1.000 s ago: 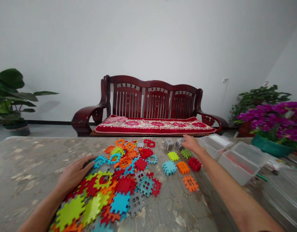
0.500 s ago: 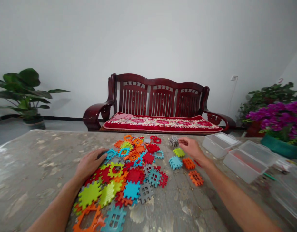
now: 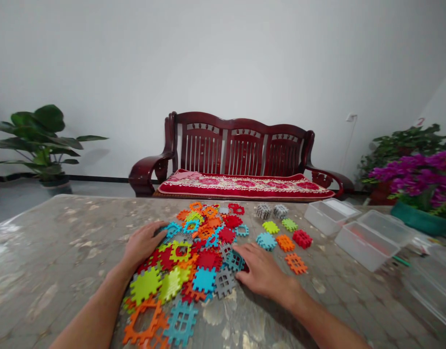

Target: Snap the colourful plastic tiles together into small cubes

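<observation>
Plastic tiles [image 3: 193, 252] are lying heaped; I'm resting my left hand [image 3: 145, 245] and right hand [image 3: 261, 274] flat, empty, risking sweeping the sorted stacks [image 3: 281, 232] apart.

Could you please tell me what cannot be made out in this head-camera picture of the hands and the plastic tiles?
- Tiles under the right hand: the palm covers them in the head view, so a grip cannot be judged.
- Tiles under the left hand: covered by its fingers.
- Lowest tiles in the tile pile: buried under the ones on top.
- Far-right clear container: blurred, cut by the edge.
</observation>
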`<state>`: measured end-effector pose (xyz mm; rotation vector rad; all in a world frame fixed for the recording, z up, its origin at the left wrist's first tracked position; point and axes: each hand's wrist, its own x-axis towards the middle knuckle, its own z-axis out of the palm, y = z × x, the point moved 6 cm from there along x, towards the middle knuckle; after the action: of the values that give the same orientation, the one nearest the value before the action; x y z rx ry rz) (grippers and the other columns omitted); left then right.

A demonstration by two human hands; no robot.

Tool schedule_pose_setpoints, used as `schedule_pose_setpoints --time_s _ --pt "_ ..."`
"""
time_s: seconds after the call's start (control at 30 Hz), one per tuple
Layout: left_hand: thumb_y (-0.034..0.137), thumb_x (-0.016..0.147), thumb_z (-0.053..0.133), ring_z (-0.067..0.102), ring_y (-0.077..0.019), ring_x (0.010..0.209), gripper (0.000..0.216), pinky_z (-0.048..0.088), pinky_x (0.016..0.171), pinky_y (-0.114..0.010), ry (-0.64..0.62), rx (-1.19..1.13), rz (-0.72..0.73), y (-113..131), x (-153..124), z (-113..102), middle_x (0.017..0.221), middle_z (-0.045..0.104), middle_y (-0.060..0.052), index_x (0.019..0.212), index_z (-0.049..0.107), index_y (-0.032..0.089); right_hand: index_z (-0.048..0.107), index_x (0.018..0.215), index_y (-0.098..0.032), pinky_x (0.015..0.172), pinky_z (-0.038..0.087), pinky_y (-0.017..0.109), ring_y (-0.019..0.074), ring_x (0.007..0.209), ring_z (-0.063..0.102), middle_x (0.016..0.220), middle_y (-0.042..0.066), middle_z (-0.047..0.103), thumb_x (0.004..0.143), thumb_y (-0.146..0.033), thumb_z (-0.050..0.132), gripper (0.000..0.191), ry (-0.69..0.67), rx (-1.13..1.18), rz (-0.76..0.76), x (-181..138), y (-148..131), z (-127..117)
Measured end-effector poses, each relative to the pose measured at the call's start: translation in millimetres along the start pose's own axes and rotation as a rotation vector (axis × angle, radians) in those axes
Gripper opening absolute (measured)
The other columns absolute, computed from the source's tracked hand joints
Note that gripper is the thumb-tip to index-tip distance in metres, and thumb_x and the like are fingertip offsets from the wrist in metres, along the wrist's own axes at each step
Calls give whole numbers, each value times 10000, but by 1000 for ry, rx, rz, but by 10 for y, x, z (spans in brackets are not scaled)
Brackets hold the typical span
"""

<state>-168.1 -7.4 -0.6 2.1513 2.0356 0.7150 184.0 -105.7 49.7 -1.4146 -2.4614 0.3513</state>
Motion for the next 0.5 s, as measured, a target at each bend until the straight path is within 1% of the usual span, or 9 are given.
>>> schedule_pose_setpoints --time_s 0.07,0.13,0.2,0.23,0.3,0.33,0.4,0.43,0.5 --pt "496 899 414 624 -268 1225 481 429 1097 -400 6 -1 -6 0 -3 -4 1319 699 -36 1213 707 279 624 1339 -159 1080 408 428 286 1199 574 1292 129 671 764 -222 639 578 40 83 53 5 64 -6" --pt "494 903 409 618 -268 1234 484 423 1101 -402 2 2 -15 1 -4 -4 1332 692 -44 1214 707 273 660 1277 -174 1016 459 419 276 1115 622 1237 116 700 765 -258 620 519 81 259 132 11 161 -39" --pt "488 903 409 615 -270 1239 485 424 1098 -405 0 1 -22 5 -5 -7 1343 686 -49 1217 706 269 708 1120 -198 854 530 367 238 938 666 1076 81 741 807 -342 557 377 96 555 222 11 271 -42" --pt "486 902 412 615 -269 1237 480 426 1095 -402 2 -1 -26 8 -5 -11 1340 687 -47 1214 708 271 716 1013 -206 754 540 333 213 829 666 965 61 742 826 -384 518 325 86 720 258 9 313 -23" --pt "482 900 418 620 -263 1226 470 429 1091 -393 11 -6 -28 19 -7 -22 1329 696 -40 1202 712 275 693 877 -210 607 512 286 172 661 627 801 30 704 832 -435 484 310 39 995 316 5 355 42" --pt "481 900 419 623 -261 1220 468 428 1091 -390 14 -6 -26 26 -8 -27 1323 700 -38 1198 715 275 690 875 -206 575 500 275 159 623 613 785 25 697 816 -439 506 302 10 1078 336 4 357 77" --pt "476 902 415 628 -263 1211 469 430 1089 -391 11 -6 -19 39 -11 -31 1314 705 -39 1196 717 271 700 974 -193 582 504 271 152 639 631 861 42 724 774 -400 573 315 -45 1144 347 13 335 140" --pt "474 904 412 630 -266 1208 472 431 1088 -394 10 -6 -17 43 -11 -32 1312 706 -41 1199 717 267 700 1031 -188 612 517 279 159 686 654 929 61 739 758 -370 592 345 -42 1137 346 23 329 154" --pt "471 905 409 631 -271 1210 479 432 1088 -397 12 -5 -16 43 -12 -34 1311 706 -43 1205 717 261 696 1099 -187 734 546 316 187 833 691 1053 88 747 747 -318 605 387 43 1038 321 44 342 129"
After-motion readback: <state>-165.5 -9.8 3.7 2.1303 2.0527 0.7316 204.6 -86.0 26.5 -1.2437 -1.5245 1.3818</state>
